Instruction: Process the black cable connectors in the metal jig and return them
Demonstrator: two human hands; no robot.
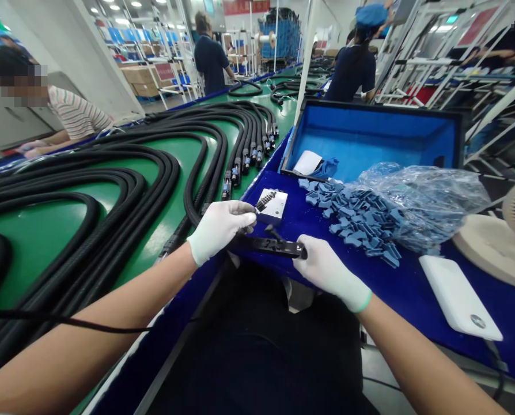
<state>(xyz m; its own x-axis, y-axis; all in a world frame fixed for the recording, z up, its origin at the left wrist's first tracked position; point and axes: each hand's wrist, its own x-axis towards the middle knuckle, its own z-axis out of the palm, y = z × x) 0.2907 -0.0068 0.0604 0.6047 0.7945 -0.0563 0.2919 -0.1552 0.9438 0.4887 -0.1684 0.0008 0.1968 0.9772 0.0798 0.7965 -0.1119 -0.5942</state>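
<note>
Both of my hands wear white gloves. My right hand [329, 271] is closed around the right end of a long black bar-like part [279, 246], held level above the blue bench surface. A small dark piece juts up from its top side. My left hand [223, 227] is closed in a pinch beside the bar's left end; what the fingertips hold, if anything, is too small to name. Just past those fingertips sits a light metal block [278, 207] with a row of small dark pieces on it. Many small blue plastic pieces [361, 222] lie heaped to the right.
Thick black corrugated hoses [154, 167] cover the green conveyor [175, 199] at left. A blue bin [378, 135] stands behind the heap, beside a clear plastic bag [430, 196]. At right are a white power bank [460, 297] and a fan [491, 248]. Other people work nearby.
</note>
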